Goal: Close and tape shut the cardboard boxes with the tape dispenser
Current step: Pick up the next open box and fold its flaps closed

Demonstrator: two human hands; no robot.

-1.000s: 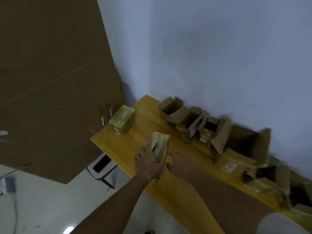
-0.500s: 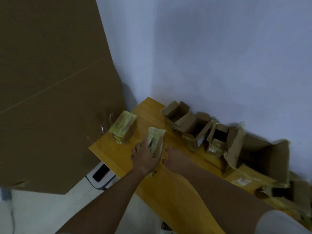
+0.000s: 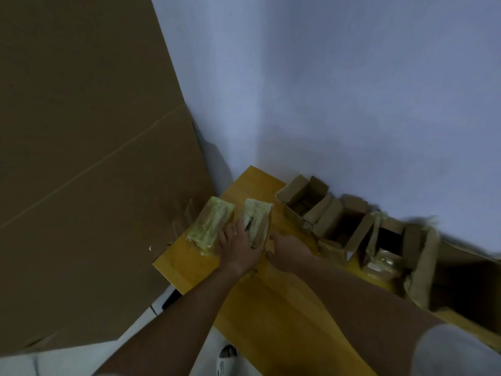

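A small taped-up box (image 3: 257,214) stands near the left end of the wooden table (image 3: 284,308). My left hand (image 3: 238,246) lies over its near top, fingers spread flat. My right hand (image 3: 288,249) touches the box's right side with loosely extended fingers. A second taped box (image 3: 210,226) stands right beside it on the left, at the table's end. Several open cardboard boxes (image 3: 305,198) line the wall at the back. No tape dispenser is in view.
A large cardboard sheet (image 3: 81,158) leans against the wall to the left of the table. A bigger open box (image 3: 461,283) sits at the right. The table's left edge is close to the taped boxes. The floor and a shoe (image 3: 226,359) show below.
Both hands have slid the taped box away and to the left. It now stands next to the other taped box instead of apart from it.
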